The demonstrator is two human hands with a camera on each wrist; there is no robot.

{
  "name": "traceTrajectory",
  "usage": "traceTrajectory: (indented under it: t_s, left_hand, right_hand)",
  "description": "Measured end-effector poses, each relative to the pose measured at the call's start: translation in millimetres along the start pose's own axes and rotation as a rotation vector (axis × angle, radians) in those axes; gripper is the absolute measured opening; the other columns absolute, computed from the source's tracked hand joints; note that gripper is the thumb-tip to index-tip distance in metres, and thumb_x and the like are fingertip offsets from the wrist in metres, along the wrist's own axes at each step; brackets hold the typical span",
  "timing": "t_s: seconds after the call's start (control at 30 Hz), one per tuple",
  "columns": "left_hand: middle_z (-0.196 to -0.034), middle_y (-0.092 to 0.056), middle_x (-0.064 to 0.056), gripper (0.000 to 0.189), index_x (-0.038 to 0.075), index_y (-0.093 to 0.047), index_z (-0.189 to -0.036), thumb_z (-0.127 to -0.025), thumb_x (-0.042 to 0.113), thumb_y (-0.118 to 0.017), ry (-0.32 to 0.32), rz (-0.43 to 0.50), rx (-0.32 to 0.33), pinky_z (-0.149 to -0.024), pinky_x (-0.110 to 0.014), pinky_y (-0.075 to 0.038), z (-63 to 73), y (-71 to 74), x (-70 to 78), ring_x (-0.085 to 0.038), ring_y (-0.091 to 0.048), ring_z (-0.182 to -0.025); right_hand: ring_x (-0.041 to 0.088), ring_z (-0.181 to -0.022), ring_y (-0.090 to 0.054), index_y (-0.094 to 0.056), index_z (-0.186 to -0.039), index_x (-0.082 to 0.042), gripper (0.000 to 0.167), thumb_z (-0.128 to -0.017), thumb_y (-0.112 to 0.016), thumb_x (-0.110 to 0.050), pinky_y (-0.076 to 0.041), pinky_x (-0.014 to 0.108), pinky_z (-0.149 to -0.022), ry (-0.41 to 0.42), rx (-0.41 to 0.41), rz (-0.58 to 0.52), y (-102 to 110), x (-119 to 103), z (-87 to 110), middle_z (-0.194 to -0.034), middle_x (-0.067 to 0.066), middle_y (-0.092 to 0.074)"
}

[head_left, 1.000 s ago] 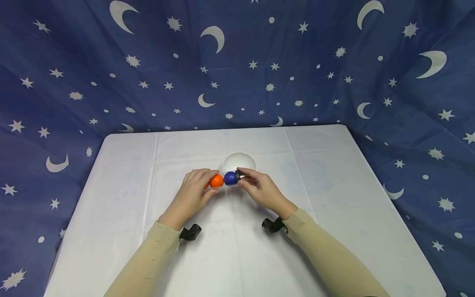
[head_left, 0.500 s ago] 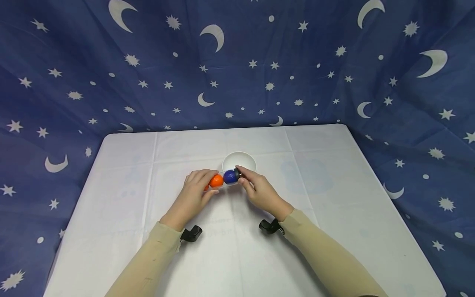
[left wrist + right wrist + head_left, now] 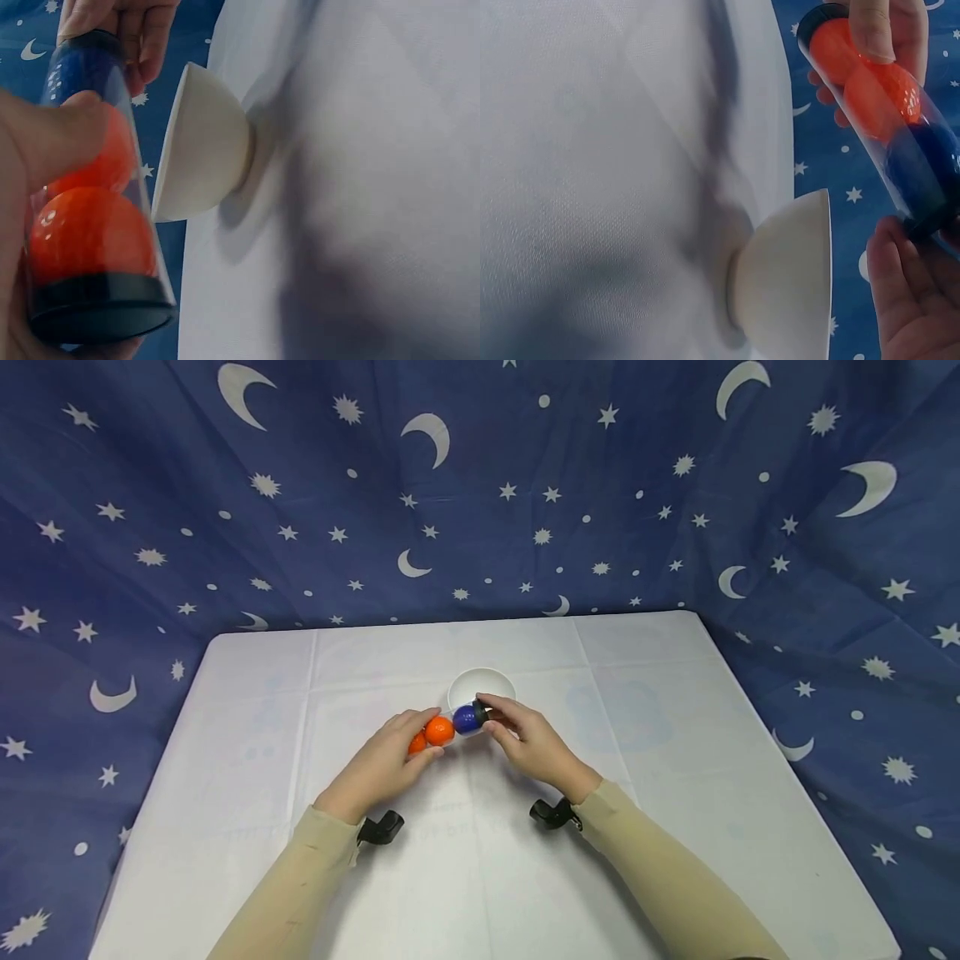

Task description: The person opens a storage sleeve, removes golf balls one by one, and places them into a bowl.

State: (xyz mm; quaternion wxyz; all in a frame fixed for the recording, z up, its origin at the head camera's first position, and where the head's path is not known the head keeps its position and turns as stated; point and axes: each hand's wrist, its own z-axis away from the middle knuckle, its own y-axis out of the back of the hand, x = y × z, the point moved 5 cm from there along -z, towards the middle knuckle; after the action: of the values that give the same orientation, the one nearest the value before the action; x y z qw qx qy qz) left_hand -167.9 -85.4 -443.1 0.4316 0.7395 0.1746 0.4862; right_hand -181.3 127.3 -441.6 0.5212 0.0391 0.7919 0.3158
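A clear tube (image 3: 869, 142) with black end caps holds two orange balls (image 3: 439, 731) and one dark blue ball (image 3: 467, 719) in a row. My left hand (image 3: 382, 763) grips the tube round its orange end, the thumb lying across one ball in the left wrist view. At the other end, the fingers of my right hand (image 3: 537, 744) pinch the black cap (image 3: 480, 711) beside the blue ball. The tube is held sideways above the table, tilted slightly up toward the right. Just behind it stands a white bowl (image 3: 482, 683), upright, its front partly hidden by the tube.
A white cloth covers the table (image 3: 675, 710). Behind and at both sides hangs a dark blue curtain (image 3: 480, 460) with moons and stars. Black wrist cameras, such as the right one (image 3: 551, 813), sit under each wrist.
My left hand has dropped slightly, so the tube tilts more and the rear orange ball shows more. Both hands keep their hold; the bowl stays in place.
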Motion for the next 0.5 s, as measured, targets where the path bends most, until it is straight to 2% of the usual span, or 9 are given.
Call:
traceTrajectory:
  t_s: [0.27,0.5]
  left_hand:
    - [-0.131,-0.054,-0.002,0.06,0.015,-0.047,-0.143,-0.09,0.032,-0.07,-0.075,-0.053,0.101,-0.104,-0.041,-0.034,1.1,5.7,1.9,-0.02,-0.049,-0.116]
    - [-0.127,-0.056,-0.003,0.059,0.013,-0.05,-0.141,-0.088,0.026,-0.073,-0.123,-0.073,0.12,-0.102,-0.04,-0.035,-1.3,6.1,4.9,-0.021,-0.049,-0.113]
  right_hand:
    - [0.012,-0.102,-0.064,-0.057,-0.134,-0.012,0.042,-0.094,-0.065,-0.02,-0.05,0.026,-0.088,-0.065,0.053,-0.089,3.9,2.5,0.8,-0.129,0.002,-0.06]
    - [0.022,-0.102,-0.065,-0.056,-0.133,-0.001,0.043,-0.092,-0.067,-0.01,-0.051,0.033,-0.089,-0.116,0.071,-0.09,5.2,2.8,2.6,-0.13,0.011,-0.059]
